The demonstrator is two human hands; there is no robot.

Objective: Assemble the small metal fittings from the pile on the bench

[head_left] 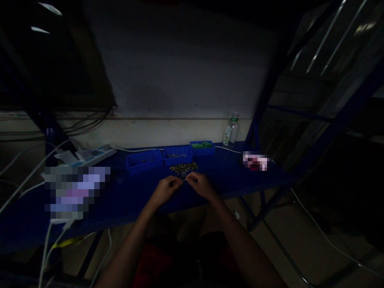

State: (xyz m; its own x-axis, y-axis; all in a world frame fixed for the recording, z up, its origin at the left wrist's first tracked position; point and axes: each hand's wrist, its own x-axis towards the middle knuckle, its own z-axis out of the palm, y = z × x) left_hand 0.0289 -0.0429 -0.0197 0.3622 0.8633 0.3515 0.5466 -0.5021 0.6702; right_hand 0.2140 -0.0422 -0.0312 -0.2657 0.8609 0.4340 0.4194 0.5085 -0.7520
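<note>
Both my hands meet over the front of the blue table, fingertips pinched close together. A thin, pale, rod-like piece [184, 179] spans the small gap between them; its exact kind is too small and dark to make out. My left hand [166, 189] is closed at its left end, and my right hand [200, 184] is closed at its right end. Just beyond the fingers lies a loose pile of small brass-coloured metal parts [184, 167], with a few silvery bits at its near side.
Behind the pile stand three blue bins: one with a few small parts [144, 161], one with thin metal pieces [177, 155], one with green items [202, 147]. A plastic bottle [231, 131] stands back right. A power strip [96, 155] and cables lie left. Two blurred-out objects flank the table [222, 180].
</note>
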